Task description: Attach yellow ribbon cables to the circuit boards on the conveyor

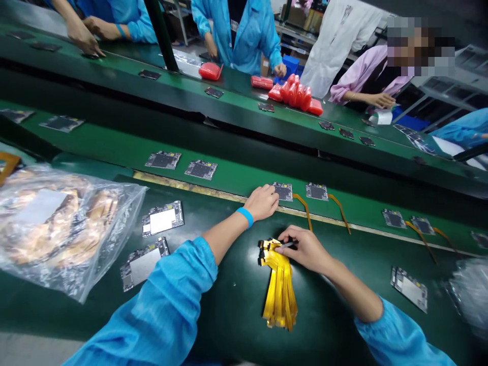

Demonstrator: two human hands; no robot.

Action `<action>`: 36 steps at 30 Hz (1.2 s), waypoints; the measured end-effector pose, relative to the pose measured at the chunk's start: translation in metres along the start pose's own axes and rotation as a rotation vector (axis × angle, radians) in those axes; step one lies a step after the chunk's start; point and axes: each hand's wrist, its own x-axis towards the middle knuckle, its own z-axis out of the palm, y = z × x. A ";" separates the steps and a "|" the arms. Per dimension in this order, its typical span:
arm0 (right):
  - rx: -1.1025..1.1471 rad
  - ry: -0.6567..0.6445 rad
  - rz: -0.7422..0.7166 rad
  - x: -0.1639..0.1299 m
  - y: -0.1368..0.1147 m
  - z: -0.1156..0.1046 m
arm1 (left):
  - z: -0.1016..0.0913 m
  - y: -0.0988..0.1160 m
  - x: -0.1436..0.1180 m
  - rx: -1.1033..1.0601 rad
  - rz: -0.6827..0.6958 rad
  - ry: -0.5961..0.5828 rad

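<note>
My left hand (pixel 262 202) reaches forward and rests its fingers on a small circuit board (pixel 283 191) at the near edge of the green conveyor belt (pixel 114 147). A blue wristband is on that wrist. My right hand (pixel 305 247) holds thin tweezers (pixel 286 245), with the tip at the top of a pile of yellow flex cables (pixel 280 284) on the dark bench. Just right of the touched board lies another board (pixel 316 191) with an orange flex cable (pixel 340 211) attached.
A clear plastic bag (pixel 57 223) of copper-coloured parts lies at the left. Two boards (pixel 162 219) (pixel 144 262) sit beside it, another (pixel 409 287) at the right. More boards (pixel 201 169) ride the belt. Across it, people in blue coats work near red packets (pixel 295 94).
</note>
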 end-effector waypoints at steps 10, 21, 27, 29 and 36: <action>0.088 -0.040 0.063 0.005 0.003 0.001 | -0.003 0.001 0.000 -0.028 -0.013 -0.012; 0.357 0.071 0.123 0.018 -0.009 -0.019 | -0.017 -0.030 -0.011 -0.194 -0.173 0.093; 0.245 0.185 0.018 0.058 -0.012 -0.015 | -0.054 -0.102 -0.030 -0.042 -0.423 0.057; 0.216 0.181 -0.002 0.078 -0.012 -0.013 | -0.064 -0.123 -0.036 0.008 -0.526 -0.021; 0.217 0.124 0.011 0.153 -0.012 0.008 | -0.073 -0.144 -0.039 0.019 -0.548 -0.214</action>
